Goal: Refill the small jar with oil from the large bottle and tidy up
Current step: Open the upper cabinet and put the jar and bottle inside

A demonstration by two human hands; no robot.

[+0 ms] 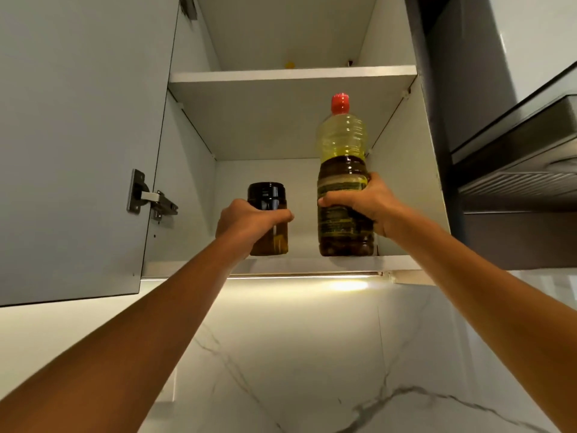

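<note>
A small jar [272,242] with a black lid and amber oil stands on the bottom shelf [303,262] of an open wall cabinet. My left hand [246,221] grips it round the middle. To its right stands the large oil bottle [342,142] with a red cap, its lower part dark and labelled, its upper part clear yellow. My right hand [363,201] grips the bottle round its label. Both arms reach up from below.
The cabinet door [78,145] hangs open at the left on a metal hinge [150,198]. An upper shelf [290,75] carries a small yellow object at the back. A dark range hood [515,170] juts out at the right. A lit strip and marble wall lie below.
</note>
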